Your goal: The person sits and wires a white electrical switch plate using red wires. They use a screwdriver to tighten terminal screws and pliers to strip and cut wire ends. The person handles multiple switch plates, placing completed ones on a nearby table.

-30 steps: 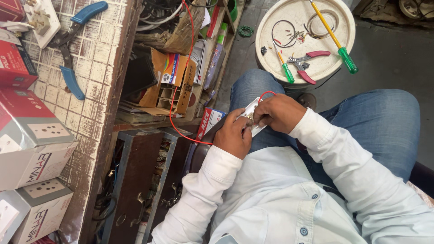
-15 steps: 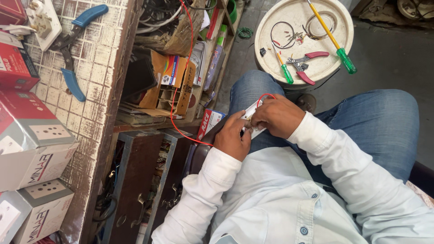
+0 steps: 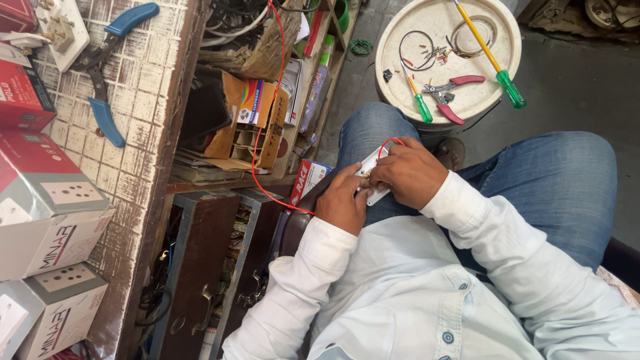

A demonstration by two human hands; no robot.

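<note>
A small white electrical fitting (image 3: 371, 167) rests over my lap, held between both hands. My left hand (image 3: 342, 200) grips its near end. My right hand (image 3: 408, 173) covers its far side, fingers pinching a thin red wire (image 3: 268, 120) that loops at the fitting and runs up past the shelf to the top of the view. Blue jeans and white shirt sleeves fill the lower right.
A round white lid (image 3: 445, 53) ahead carries red-handled pliers (image 3: 448, 95), two green-handled screwdrivers and wire coils. At left, a tiled counter (image 3: 133, 140) holds blue-handled cutters (image 3: 105, 67) and boxed sockets (image 3: 53, 220). Cluttered shelves (image 3: 267, 107) and metal drawers (image 3: 200, 267) lie between.
Both hands have shifted only slightly on the white fitting; the red wire loop at it looks a little tighter. Nothing else moved.
</note>
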